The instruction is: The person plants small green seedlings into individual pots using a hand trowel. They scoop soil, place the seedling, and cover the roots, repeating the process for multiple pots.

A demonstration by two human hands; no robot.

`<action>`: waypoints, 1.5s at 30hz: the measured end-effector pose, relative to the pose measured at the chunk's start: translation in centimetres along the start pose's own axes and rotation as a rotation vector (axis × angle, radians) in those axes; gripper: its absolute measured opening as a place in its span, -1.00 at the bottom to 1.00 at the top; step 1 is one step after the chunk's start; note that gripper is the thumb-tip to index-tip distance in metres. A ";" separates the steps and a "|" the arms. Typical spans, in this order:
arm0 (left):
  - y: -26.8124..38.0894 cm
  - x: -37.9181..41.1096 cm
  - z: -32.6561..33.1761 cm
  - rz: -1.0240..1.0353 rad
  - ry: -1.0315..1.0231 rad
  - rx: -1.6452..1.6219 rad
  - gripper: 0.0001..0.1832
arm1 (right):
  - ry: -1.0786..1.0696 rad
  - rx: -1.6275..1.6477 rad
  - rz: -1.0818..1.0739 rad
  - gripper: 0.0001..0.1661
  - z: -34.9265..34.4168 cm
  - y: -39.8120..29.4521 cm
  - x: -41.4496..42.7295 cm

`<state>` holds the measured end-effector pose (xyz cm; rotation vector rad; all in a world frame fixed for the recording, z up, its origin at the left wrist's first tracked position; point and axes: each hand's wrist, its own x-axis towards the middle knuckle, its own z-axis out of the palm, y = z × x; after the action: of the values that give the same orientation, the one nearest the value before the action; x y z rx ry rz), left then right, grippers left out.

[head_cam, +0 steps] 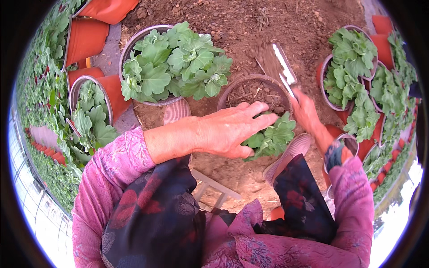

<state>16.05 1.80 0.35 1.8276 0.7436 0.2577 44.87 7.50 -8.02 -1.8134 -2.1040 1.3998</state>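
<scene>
My left hand reaches across from the left, thumb and fingers spread around a green leafy plant. That plant leans over the near rim of a round pot with brown soil inside; its stem is hidden beneath my hand. In my right hand is the handle of a metal hand trowel, held beyond the pot's right side. Brown soil lies on the blade, partly blurred by motion.
A larger potted plant stands at the left. Loose soil covers the ground ahead. Several orange-red pots line the left, and potted plants crowd the right. My shoes flank the pot, with a wooden stool behind.
</scene>
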 end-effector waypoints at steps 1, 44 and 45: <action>0.4 0.1 -0.5 -0.013 -0.008 -0.039 -0.06 | 0.066 0.040 -0.102 -0.56 0.8 -0.1 2.3; 0.1 1.0 0.7 0.136 0.103 -0.131 -0.43 | -0.168 0.083 0.142 -0.70 -10.3 -4.2 -22.4; 0.8 0.9 0.1 0.010 0.057 -0.228 -0.45 | -0.207 0.066 0.123 -0.71 -10.1 -4.4 -22.5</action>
<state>17.12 2.14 0.84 1.6141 0.7140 0.3864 54.18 -4.17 12.07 -1.8758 -2.0359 1.7347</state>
